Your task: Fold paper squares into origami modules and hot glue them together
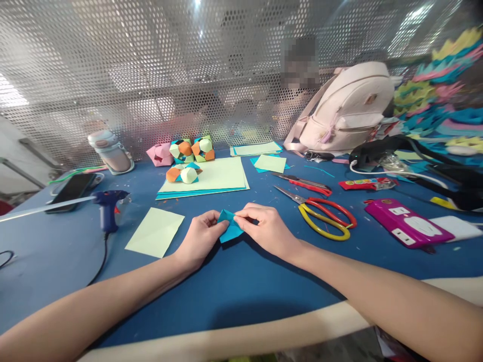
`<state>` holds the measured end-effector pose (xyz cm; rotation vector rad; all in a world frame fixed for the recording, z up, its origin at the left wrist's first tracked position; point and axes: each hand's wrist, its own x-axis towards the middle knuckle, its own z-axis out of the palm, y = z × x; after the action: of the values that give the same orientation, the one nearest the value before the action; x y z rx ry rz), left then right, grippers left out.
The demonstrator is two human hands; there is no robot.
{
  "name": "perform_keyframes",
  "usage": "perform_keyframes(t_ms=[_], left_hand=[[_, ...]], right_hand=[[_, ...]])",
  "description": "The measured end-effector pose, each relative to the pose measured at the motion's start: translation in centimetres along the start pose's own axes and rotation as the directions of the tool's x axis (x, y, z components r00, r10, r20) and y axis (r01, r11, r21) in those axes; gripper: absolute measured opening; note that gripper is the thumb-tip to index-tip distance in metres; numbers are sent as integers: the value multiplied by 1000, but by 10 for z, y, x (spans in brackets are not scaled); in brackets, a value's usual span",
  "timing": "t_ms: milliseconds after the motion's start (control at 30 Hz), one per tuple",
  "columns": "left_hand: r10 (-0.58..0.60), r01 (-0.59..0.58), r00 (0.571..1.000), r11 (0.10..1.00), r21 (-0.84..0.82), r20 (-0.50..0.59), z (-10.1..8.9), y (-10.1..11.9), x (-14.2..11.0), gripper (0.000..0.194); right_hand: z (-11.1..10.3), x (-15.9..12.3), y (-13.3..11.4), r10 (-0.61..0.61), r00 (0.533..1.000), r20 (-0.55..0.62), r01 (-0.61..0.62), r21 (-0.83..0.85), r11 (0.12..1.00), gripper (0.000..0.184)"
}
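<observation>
A small folded piece of blue paper is held just above the blue table, between both hands. My left hand pinches its left side with thumb and fingers closed. My right hand pinches the top right edge, fingers curled. A pale green paper square lies flat to the left of my left hand.
A stack of pale green and blue sheets carries folded paper balls, with more paper balls behind. A blue glue gun, phone, two scissors, pink power strip, backpack and perforated metal screen surround.
</observation>
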<state>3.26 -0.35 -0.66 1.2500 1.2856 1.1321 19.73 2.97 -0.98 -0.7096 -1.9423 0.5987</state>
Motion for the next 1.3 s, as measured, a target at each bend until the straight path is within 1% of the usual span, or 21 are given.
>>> perform_keyframes(t_ms=[233,333,433,500,567,633,733,833,933,1033,1100,1167,1233,1300], left_hand=[[5,-3,999,998,58,-31,1,1,0,19],[4,-3,1000,999,45,-23,1,3,-1,18],[19,-18,1000,997,-71,14,2,4,-1,18],[12,-4,999,982,-189,36,2,3,-1,26],[-6,17,999,967,-253,45,2,2,0,30],[-6,15,999,975,-221,44,2,1,0,29],[32,-29,999,994,-102,32,1,1,0,23],[63,-62,998,998,-19,11,1,4,-1,23],[38,-37,999,999,-34,17,1,5,-1,21],[-1,2,1000,997,-76,14,1,3,-1,27],[1,-1,1000,996,-89,2,1,1,1,26],[15,-17,1000,994,-106,-24,1,-1,2,23],[25,-33,997,992,-119,-69,0,-3,3,23],[24,-36,996,989,-141,-87,1,-4,3,22]], right_hand=[[1,-1,0,-36,999,2,36,-28,999,14],[0,0,1,-32,999,3,32,-38,999,14],[-3,2,1,-5,1000,6,5,-29,1000,14],[-5,3,1,7,1000,15,-7,-27,1000,14],[-5,3,1,16,999,31,-15,-29,999,14],[-5,3,2,26,998,51,-24,-33,999,15],[-5,3,3,33,997,71,-31,-39,999,14],[-5,3,4,23,997,73,-20,-45,999,14],[-5,3,5,24,996,90,-20,-49,999,14],[-6,3,4,32,993,115,-28,-36,999,15],[-6,4,3,65,992,112,-64,-18,998,15],[-7,5,2,129,986,104,-130,4,991,16],[-7,5,2,199,974,106,-201,16,979,19],[-6,5,3,250,962,112,-253,12,967,20]])
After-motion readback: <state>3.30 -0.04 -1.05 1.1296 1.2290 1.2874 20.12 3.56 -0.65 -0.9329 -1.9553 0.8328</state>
